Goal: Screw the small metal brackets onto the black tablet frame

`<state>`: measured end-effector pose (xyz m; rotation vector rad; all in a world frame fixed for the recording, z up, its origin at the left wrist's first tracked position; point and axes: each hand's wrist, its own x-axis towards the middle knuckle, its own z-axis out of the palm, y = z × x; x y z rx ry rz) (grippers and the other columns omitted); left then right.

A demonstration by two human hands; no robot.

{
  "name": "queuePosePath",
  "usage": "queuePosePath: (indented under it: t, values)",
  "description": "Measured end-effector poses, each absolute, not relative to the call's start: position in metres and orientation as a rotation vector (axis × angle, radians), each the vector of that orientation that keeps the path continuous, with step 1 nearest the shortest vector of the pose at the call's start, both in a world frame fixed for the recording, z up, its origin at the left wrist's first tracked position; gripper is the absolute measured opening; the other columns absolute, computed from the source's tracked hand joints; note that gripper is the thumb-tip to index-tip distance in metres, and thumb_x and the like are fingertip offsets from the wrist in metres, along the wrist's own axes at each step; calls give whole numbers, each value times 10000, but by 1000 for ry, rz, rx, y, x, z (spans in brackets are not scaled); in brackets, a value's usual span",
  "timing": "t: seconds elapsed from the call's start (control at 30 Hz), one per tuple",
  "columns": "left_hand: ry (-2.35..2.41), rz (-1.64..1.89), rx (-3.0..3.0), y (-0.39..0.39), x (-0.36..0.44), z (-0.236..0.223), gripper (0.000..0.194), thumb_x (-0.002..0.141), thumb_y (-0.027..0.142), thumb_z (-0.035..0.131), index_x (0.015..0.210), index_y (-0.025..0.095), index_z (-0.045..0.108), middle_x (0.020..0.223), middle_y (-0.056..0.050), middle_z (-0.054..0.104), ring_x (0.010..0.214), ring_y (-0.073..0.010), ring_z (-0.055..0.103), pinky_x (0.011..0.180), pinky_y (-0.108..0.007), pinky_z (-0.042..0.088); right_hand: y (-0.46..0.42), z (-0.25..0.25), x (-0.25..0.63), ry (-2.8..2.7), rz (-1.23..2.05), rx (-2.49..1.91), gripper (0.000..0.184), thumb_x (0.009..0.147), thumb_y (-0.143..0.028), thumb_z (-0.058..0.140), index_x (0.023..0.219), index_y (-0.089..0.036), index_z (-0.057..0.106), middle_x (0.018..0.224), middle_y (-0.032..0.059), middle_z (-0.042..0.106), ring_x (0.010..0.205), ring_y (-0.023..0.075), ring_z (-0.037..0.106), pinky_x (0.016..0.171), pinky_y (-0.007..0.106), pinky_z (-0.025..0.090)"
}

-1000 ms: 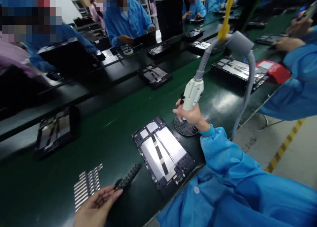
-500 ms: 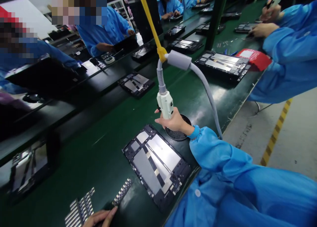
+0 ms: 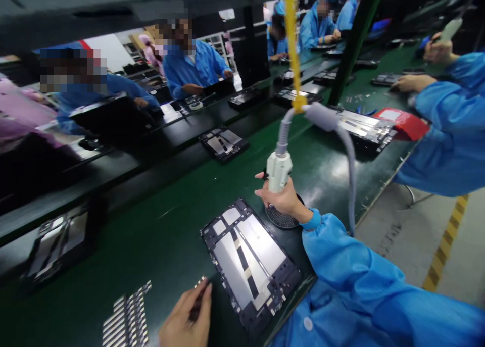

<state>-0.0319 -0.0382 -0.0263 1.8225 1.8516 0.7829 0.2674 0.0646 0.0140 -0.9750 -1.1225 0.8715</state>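
Observation:
My right hand (image 3: pixel 282 198) is wrapped round a white electric screwdriver (image 3: pixel 279 172), whose grey cable rises to a yellow strap. Its tip is hidden behind my hand, above a round black perforated dish (image 3: pixel 284 218). An opened tablet (image 3: pixel 246 258) lies in front of me, its silver battery plates and dark ribbon facing up. To its left, my left hand (image 3: pixel 185 316) pinches a strip of small metal-and-black pieces (image 3: pixel 200 281); only the far end shows past the fingers. A larger sheet of similar strips (image 3: pixel 127 316) lies farther left on the green bench.
Another opened tablet (image 3: pixel 223 142) lies across the bench, and one (image 3: pixel 58 241) lies at far left. A co-worker's sleeve (image 3: pixel 450 94) is at right, near a red packet (image 3: pixel 403 125). A green post (image 3: pixel 358 39) and the hanging grey cable (image 3: pixel 350 180) cross the space.
My left hand has moved up and right over the strip, covering most of it. The view has shifted, so the scene sits lower and farther right. My right hand still holds the screwdriver over the dish.

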Motion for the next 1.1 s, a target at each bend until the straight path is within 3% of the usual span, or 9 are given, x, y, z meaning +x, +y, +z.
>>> queuePosePath:
  t: [0.1, 0.2, 0.33, 0.43, 0.53, 0.7, 0.9, 1.1]
  values:
    - [1740, 745, 1967, -28, -5, -30, 377, 808, 464, 506, 860, 175, 742, 757, -69, 686, 608, -190, 629, 571, -294, 503, 56, 30, 258, -1123, 873, -881, 351, 714, -226, 717, 1008, -139, 547, 461, -74, 531, 361, 102, 488, 402, 232, 404]
    - [1612, 800, 2010, -25, 10, -33, 372, 858, 409, 461, 887, 164, 739, 734, -65, 670, 650, -182, 633, 613, -291, 500, 47, 44, 233, -1165, 954, -808, 378, 724, -227, 716, 1040, -146, 525, 471, -79, 537, 367, 98, 494, 403, 224, 411]
    - [1606, 927, 1852, -25, 6, -39, 321, 838, 405, 548, 955, 166, 727, 706, -36, 671, 597, -148, 606, 598, -268, 495, 43, 49, 187, -1265, 1098, -807, 329, 725, -222, 702, 1009, -146, 554, 468, -64, 544, 381, 106, 502, 427, 248, 443]
    - [1685, 1048, 1780, -23, -8, -44, 297, 838, 414, 565, 887, 174, 734, 743, -36, 679, 612, -136, 612, 587, -254, 493, 46, 43, 159, -1348, 1164, -844, 297, 720, -203, 685, 993, -147, 584, 455, -60, 532, 391, 110, 497, 446, 262, 454]
    - [1748, 1171, 1705, -23, -20, -51, 286, 830, 409, 576, 893, 179, 732, 796, -40, 680, 634, -130, 625, 576, -244, 502, 52, 33, 146, -1433, 1163, -912, 277, 712, -200, 676, 973, -133, 612, 450, -59, 530, 406, 112, 507, 456, 255, 450]
    - [1777, 1311, 1474, -26, -19, -54, 276, 755, 407, 674, 876, 164, 722, 706, -24, 676, 583, -126, 626, 555, -231, 519, 59, 19, 147, -1463, 1121, -1005, 315, 700, -193, 677, 1000, -118, 617, 460, -58, 533, 412, 116, 519, 469, 255, 453]
    - [1719, 1478, 1387, -28, -13, -45, 206, 728, 363, 700, 740, 157, 697, 883, -68, 723, 768, -166, 690, 691, -256, 568, 60, 13, 147, -1452, 1138, -1007, 305, 709, -209, 681, 995, -134, 607, 451, -59, 532, 389, 116, 509, 440, 251, 446]
    - [1654, 1397, 1288, -30, -10, -45, 251, 760, 377, 679, 841, 140, 697, 721, -46, 707, 656, -165, 688, 656, -263, 572, 57, 20, 141, -1393, 1145, -887, 320, 732, -198, 680, 1030, -153, 573, 475, -59, 539, 403, 119, 517, 454, 266, 455]
